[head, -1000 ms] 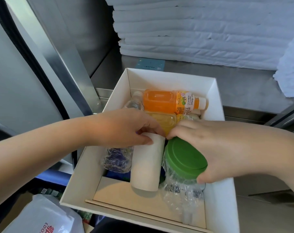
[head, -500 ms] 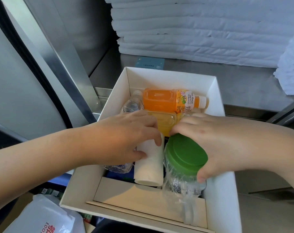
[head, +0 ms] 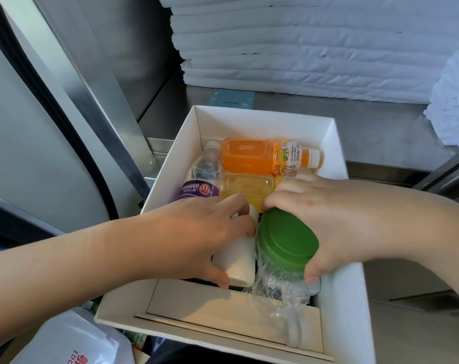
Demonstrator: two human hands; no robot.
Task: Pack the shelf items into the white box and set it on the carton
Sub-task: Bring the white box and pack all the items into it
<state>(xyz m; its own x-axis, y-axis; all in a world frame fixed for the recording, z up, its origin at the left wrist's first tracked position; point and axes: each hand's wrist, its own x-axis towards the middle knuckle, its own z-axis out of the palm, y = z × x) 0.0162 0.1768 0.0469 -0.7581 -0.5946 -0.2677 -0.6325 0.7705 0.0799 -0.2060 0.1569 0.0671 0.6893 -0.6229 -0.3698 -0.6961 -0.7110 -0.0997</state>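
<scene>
The open white box (head: 338, 311) sits in front of me with its far end at the steel shelf (head: 367, 127). Inside lie an orange juice bottle (head: 257, 156), a yellow juice bottle (head: 244, 186) and a clear water bottle with a purple label (head: 200, 179). My left hand (head: 197, 237) grips a white cylinder (head: 240, 264) in the middle of the box. My right hand (head: 336, 216) grips the green lid of a plastic-wrapped glass jar (head: 286, 243) right beside the cylinder.
Folded white linens (head: 315, 43) are stacked at the back of the shelf, with a white cloth (head: 452, 101) at the right. A steel post (head: 97, 82) rises at the left. A white plastic bag (head: 73, 342) lies below the box's near left corner.
The white cylinder has slid farther into the box under my left hand. The water bottle's purple label now shows at the left. My right hand stays on the green lid.
</scene>
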